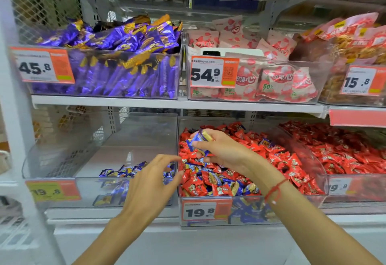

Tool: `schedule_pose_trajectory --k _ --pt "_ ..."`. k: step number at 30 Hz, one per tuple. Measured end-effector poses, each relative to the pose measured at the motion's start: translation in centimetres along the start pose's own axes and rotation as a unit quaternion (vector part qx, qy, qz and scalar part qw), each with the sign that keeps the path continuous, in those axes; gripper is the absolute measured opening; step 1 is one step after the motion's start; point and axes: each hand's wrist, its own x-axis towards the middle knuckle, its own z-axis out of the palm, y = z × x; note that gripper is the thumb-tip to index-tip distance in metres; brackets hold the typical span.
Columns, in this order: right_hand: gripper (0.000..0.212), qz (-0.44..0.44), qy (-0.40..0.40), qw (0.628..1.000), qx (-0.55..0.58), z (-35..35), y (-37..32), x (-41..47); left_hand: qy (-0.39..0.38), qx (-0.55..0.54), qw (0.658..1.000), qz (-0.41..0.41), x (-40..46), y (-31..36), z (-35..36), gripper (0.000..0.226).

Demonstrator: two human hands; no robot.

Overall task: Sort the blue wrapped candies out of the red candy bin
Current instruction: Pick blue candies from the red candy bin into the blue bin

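Note:
The clear red candy bin (208, 200) on the lower shelf is full of red wrapped candies (269, 156), with blue wrapped candies (242, 187) mixed in near its front. My right hand (221, 150) hovers over the bin's left side and pinches a few blue wrapped candies (197, 140). To the left stands a clear, mostly bare bin (62, 168) with a small pile of blue candies (123, 170) at its front. My left hand (154, 183) hangs above that pile's right end, fingers loosely curled, holding nothing.
A second bin of red candies (344, 152) stands to the right. The shelf above carries purple-wrapped bars (117, 56), pink strawberry packets (261, 72) and red snack bags (355, 43). Orange price tags (206, 210) hang on the bin fronts.

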Motion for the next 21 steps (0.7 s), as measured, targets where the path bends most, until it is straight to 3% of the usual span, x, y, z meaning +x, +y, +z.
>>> schedule_pose_trajectory --k 4,7,9,14,18,21 --pt "0.032 -0.131 0.0 0.979 -0.155 4.3 -2.0 5.0 -0.006 -0.005 1.0 0.02 -0.8 -0.6 0.2 0.031" --pt "0.057 -0.137 -0.053 0.954 -0.262 5.8 -2.7 7.3 -0.008 0.001 1.0 0.023 -0.8 -0.7 -0.1 0.034" --pt "0.063 -0.136 -0.056 0.946 -0.288 5.6 -3.0 7.5 -0.011 0.016 1.0 0.019 -0.8 -0.7 -0.2 0.037" --pt "0.033 -0.177 0.011 0.939 -0.296 2.3 -0.7 4.1 -0.006 0.019 0.999 0.032 -0.7 -1.1 -0.3 0.035" --pt "0.023 -0.178 0.094 0.932 -0.3 -1.7 2.4 0.6 0.0 -0.002 1.0 0.009 -0.5 -0.9 0.2 0.032" --pt "0.021 -0.154 0.078 0.917 -0.36 -2.8 3.9 -0.2 0.0 -0.039 0.998 -0.045 -0.3 -0.5 0.6 0.037"
